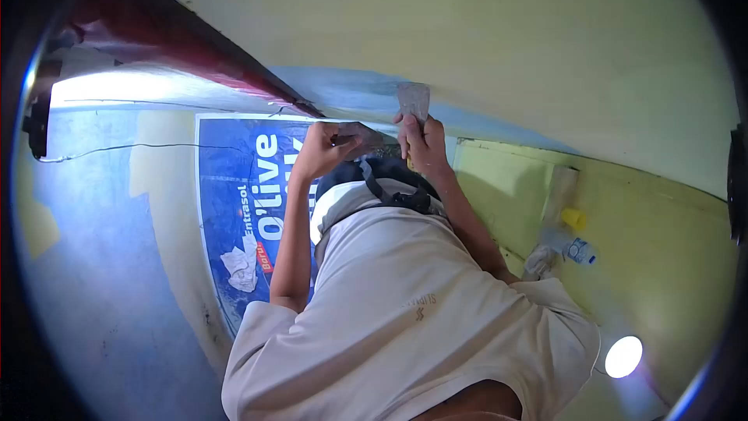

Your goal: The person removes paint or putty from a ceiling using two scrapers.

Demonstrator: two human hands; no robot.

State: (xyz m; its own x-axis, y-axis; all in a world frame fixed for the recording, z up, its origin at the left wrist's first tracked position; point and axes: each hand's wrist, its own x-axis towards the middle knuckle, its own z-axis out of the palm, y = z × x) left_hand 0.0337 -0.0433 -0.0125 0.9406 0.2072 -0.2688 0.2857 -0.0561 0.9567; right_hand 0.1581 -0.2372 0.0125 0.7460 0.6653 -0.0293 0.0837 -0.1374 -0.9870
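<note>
My right hand [423, 144] is closed around a flat grey scraper [414, 100], its wide blade up against the wall [499, 39] where a light blue patch [343, 84] meets the pale yellow-green surface. To the left, my left hand [327, 150] is closed on a second broad metal blade [366, 139], held low near my waist. The two hands are apart, with the second blade between them. The handles are mostly hidden by my fingers.
A dark red strip [195, 47] runs diagonally at the upper left. Below lies a blue printed banner [226, 164] with crumpled paper [240, 267]. A plastic bottle [578, 250], a yellow cup [573, 219] and a glowing lamp [624, 356] are at the right.
</note>
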